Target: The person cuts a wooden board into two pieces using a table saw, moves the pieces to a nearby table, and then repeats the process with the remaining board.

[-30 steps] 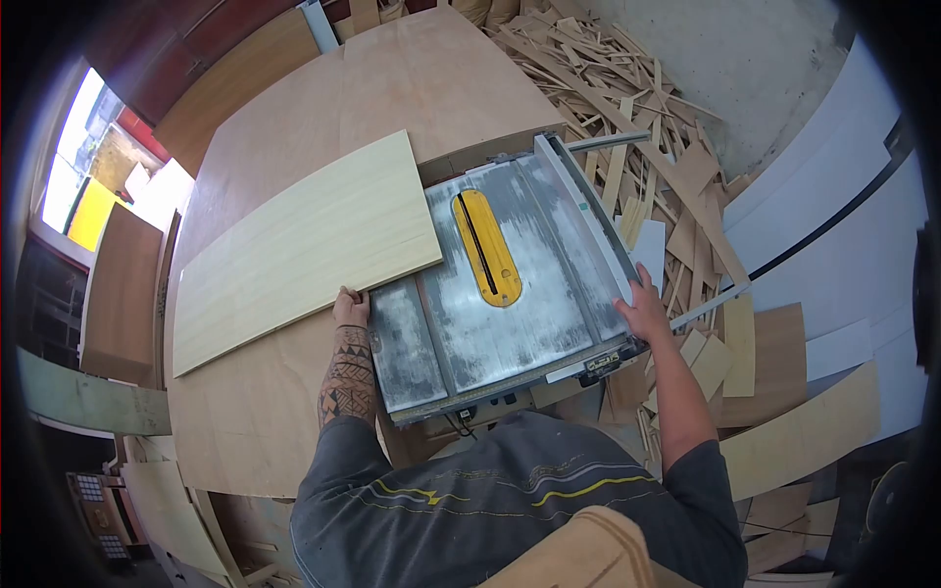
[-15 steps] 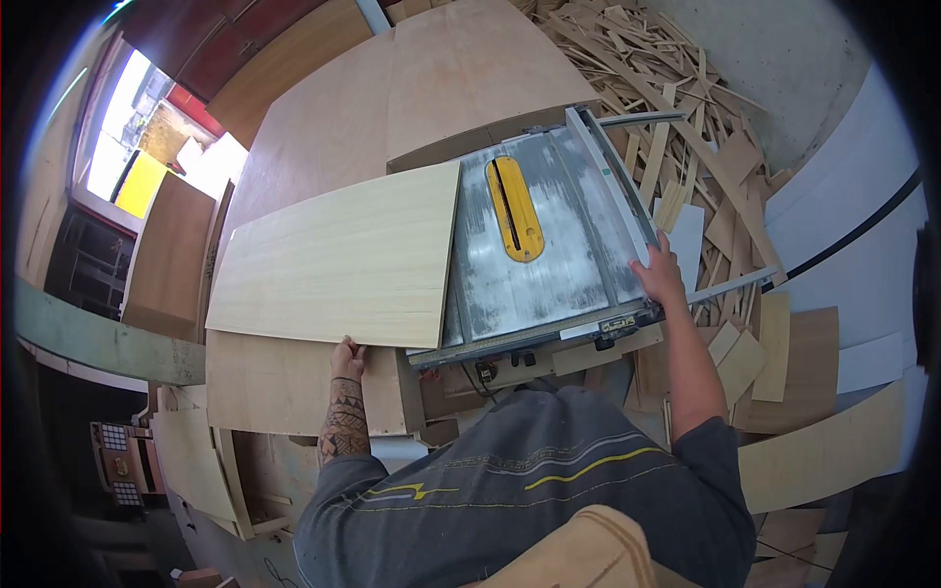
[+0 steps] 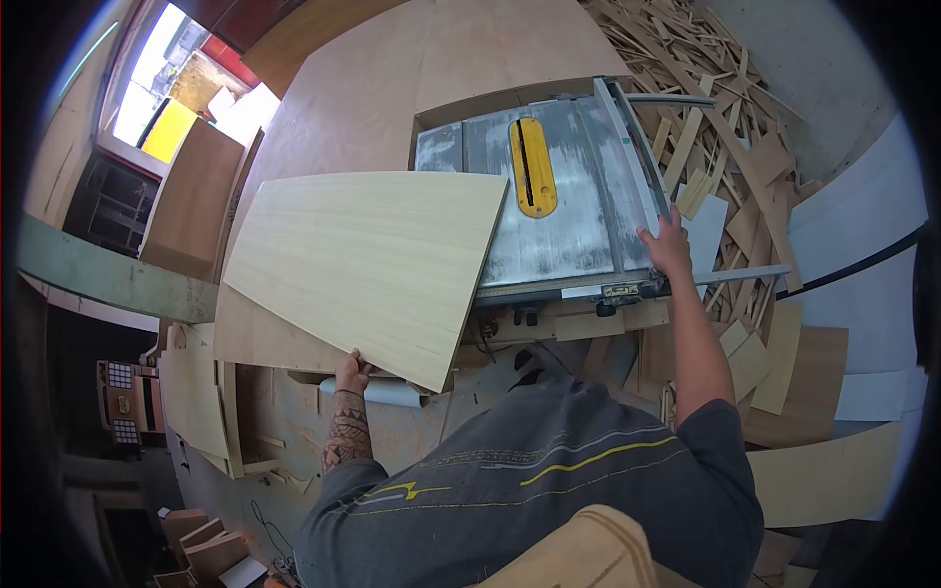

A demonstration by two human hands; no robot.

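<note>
A pale plywood panel [image 3: 372, 265] lies slanted, its right end over the left part of the table saw [image 3: 544, 245] and its near corner jutting past the saw's front edge. My left hand [image 3: 354, 373] is closed on the panel's near edge, thumb on top and the other fingers partly hidden beneath. On the saw's right side, my right hand [image 3: 668, 245] grips the near end of the metal rip fence [image 3: 635, 157], thumb on one side and fingers on the other. A yellow throat plate [image 3: 533, 169] with a dark slot sits in the saw top; no raised blade is visible.
A large wooden work surface [image 3: 343, 98] surrounds the saw's left and far sides. Heaped wood offcuts [image 3: 701, 108] lie beyond the fence. Fence rails [image 3: 745, 275] stick out to the right. White sheets [image 3: 853, 245] stand at far right, and a grey roll [image 3: 377, 393] lies below the panel.
The panel has swung round, its near right corner coming toward me and its right end angling over the saw. My left hand stays on its edge; my right hand keeps holding the fence.
</note>
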